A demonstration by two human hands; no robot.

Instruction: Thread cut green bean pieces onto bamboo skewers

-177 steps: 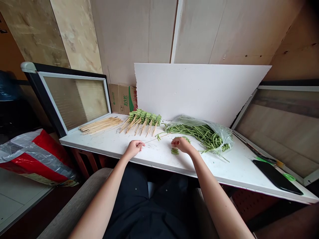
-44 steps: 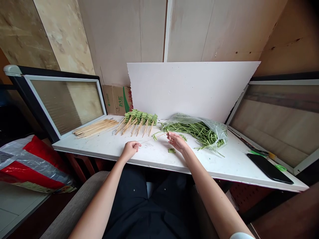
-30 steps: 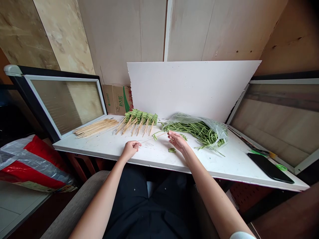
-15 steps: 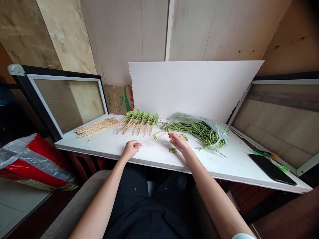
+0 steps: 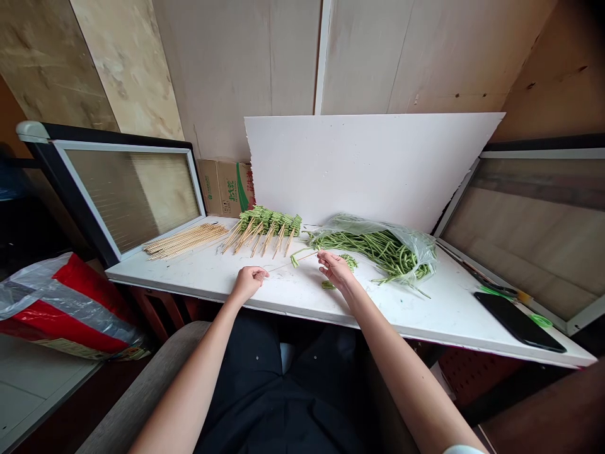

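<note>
My left hand [image 5: 249, 282] is closed in a pinch on one end of a thin bamboo skewer [image 5: 281, 267]. At the skewer's other end my right hand [image 5: 334, 267] pinches with thumb and forefinger; whether a bean piece is also between them I cannot make out. A bent piece of green bean [image 5: 295, 260] shows along the skewer between my hands. Cut bean pieces [image 5: 328, 285] lie under my right hand, and a small pile of them [image 5: 350, 261] is just behind it. Farther back on the left, finished-looking bean skewers [image 5: 269, 224] are stacked in a row.
Bare skewers [image 5: 186, 241] lie at the left of the white table [image 5: 293, 296]. Long green beans [image 5: 378, 249] spill from a clear plastic bag [image 5: 420, 246] on the right. A black phone [image 5: 518, 320] and scissors [image 5: 501, 289] lie near the right edge. A white board [image 5: 368, 170] stands behind.
My right hand has shifted very slightly to the left along the skewer, showing more of the small bean pile behind it. My left hand stays nearly still.
</note>
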